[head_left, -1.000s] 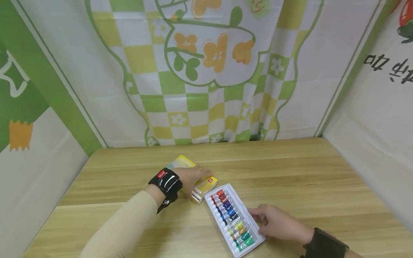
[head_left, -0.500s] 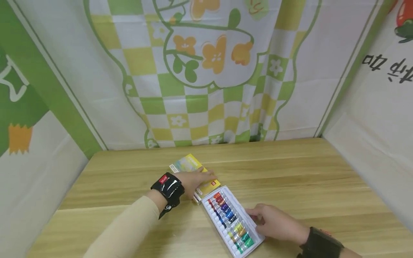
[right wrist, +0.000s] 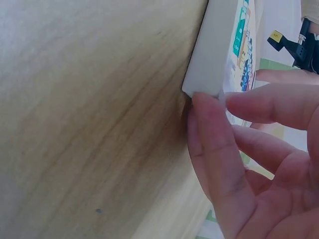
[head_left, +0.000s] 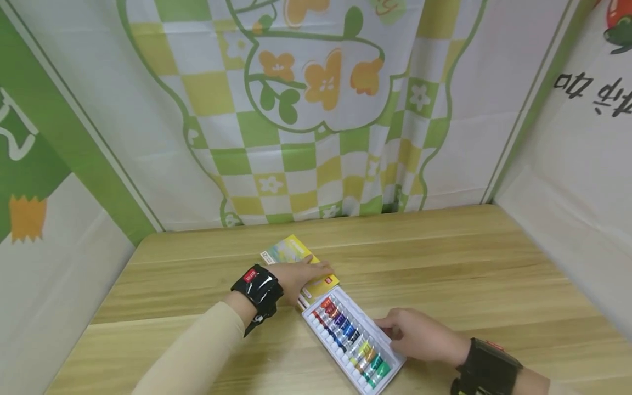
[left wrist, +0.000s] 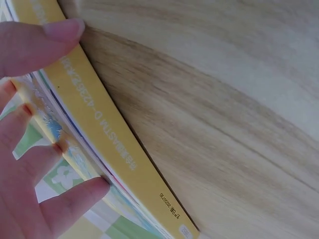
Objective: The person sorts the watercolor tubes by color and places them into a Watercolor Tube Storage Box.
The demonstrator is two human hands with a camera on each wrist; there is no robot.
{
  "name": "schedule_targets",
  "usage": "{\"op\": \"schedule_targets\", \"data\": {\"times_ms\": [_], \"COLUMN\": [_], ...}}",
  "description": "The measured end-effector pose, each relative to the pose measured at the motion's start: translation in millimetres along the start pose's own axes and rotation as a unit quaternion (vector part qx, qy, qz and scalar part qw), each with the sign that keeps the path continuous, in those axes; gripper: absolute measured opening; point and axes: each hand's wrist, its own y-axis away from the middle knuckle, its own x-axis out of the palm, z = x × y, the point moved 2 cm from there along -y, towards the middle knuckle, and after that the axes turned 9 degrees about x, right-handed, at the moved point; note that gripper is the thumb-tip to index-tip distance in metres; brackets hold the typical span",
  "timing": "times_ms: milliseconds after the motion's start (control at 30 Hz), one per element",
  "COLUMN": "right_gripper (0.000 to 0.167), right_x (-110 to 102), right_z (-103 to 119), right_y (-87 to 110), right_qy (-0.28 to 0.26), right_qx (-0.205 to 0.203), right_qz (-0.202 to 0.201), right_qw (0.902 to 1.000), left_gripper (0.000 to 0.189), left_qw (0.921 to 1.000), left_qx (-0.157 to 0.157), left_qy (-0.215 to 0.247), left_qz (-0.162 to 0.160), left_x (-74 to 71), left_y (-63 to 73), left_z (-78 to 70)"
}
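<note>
My left hand (head_left: 293, 278) lies across a flat yellow cardboard box (head_left: 285, 251) on the table. In the left wrist view its thumb presses one yellow side of the box (left wrist: 99, 104) while the fingers reach over the top. A white plastic tray (head_left: 364, 320) slants toward me, its far end right at the box's near end. Small paint tubes (head_left: 348, 332) in many colours lie in it side by side, white caps to the left. My right hand (head_left: 424, 336) pinches the tray's right edge. Up close, thumb and forefinger hold the white tray wall (right wrist: 204, 55).
The wooden table (head_left: 459, 263) extends around both hands. Behind it hangs a green, yellow and white checked curtain (head_left: 301, 159), with printed cloth walls at left and right. A black band (head_left: 259, 291) circles the left wrist, another (head_left: 489, 366) the right.
The tray has slid left with the right hand, its far end now against the box. The box and left hand have shifted slightly right, baring more of the box's far end.
</note>
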Motion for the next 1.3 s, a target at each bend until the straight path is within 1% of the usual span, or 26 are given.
{"op": "schedule_targets", "data": {"times_ms": [167, 400, 533, 600, 800, 1033, 1200, 1300], "right_gripper": [0.049, 0.049, 0.048, 0.049, 0.050, 0.049, 0.049, 0.049], "right_x": [-1, 1, 2, 1, -1, -1, -1, -1], "right_z": [0, 0, 0, 1, 3, 7, 8, 5], "right_y": [-0.1, 0.1, -0.8, -1.4, -4.0, -5.3, -5.3, -5.4], "right_qy": [-0.009, -0.008, -0.010, -0.011, -0.006, 0.001, -0.010, -0.017], "right_qx": [0.003, 0.002, 0.001, 0.008, 0.020, 0.030, 0.047, 0.036], "right_qz": [0.002, -0.012, -0.010, -0.006, -0.007, -0.011, -0.012, -0.015], "right_qw": [1.0000, 0.9999, 0.9999, 0.9999, 0.9998, 0.9995, 0.9988, 0.9991], "left_gripper": [0.108, 0.106, 0.106, 0.106, 0.106, 0.103, 0.101, 0.101], "left_qw": [1.0000, 0.9999, 0.9999, 1.0000, 0.9999, 0.9999, 0.9999, 0.9999], "left_qx": [0.005, 0.012, 0.006, 0.002, -0.005, -0.005, 0.000, 0.005], "left_qy": [0.003, -0.002, -0.005, -0.001, 0.014, -0.014, -0.013, -0.009], "left_qz": [-0.001, -0.005, -0.006, -0.005, -0.005, -0.007, -0.007, -0.009], "left_x": [-0.3, 0.7, 1.7, 1.5, -1.5, -6.8, -6.2, -5.1], "left_y": [4.8, 9.1, 8.1, 8.6, 13.9, 17.0, 18.4, 18.9], "left_z": [-1.0, -4.3, -2.9, -2.5, -4.9, -9.9, -8.7, -7.6]}}
